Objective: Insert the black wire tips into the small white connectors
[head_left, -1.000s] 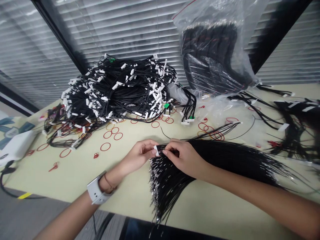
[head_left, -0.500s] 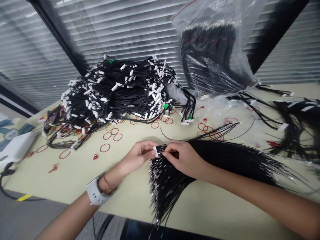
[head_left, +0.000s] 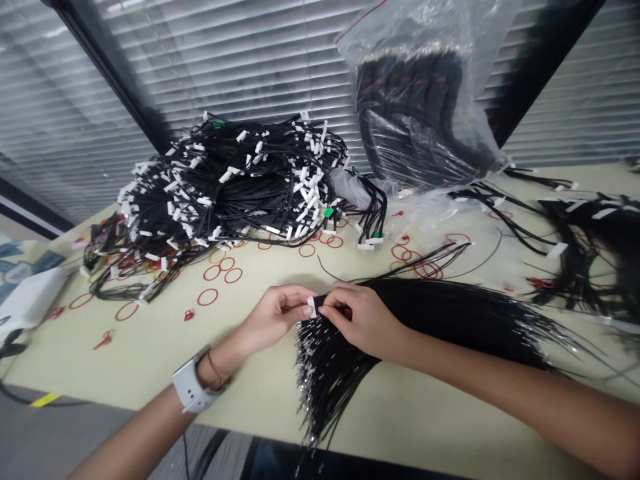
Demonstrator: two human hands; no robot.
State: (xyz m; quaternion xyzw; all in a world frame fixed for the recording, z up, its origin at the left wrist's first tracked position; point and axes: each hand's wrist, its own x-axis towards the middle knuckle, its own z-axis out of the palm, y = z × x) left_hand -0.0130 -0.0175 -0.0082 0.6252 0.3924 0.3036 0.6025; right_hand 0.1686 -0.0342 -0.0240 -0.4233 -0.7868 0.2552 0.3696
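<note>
My left hand point(head_left: 281, 312) pinches a small white connector point(head_left: 312, 307) between thumb and fingertips. Close against its right side, my right hand point(head_left: 361, 315) is closed in a pinch on a thin black wire, whose tip is hidden by the fingers. Beneath both hands a thick bundle of black wires point(head_left: 445, 313) lies across the table, its shiny metal crimped ends point(head_left: 309, 373) fanned out toward the front left. Some black wires run from the connector under my right hand.
Behind sits a large heap of black cables with white connectors point(head_left: 250, 193). A clear plastic bag of black wires point(head_left: 410, 120) leans on the blinds. Red rubber bands point(head_left: 207, 297) are scattered over the table point(head_left: 165, 353). A white box point(head_left: 33, 300) is at left, more cables point(head_left: 585, 247) at right.
My right hand has moved slightly left, closer to the connector. My left hand still holds the connector. The whole view has shifted a little.
</note>
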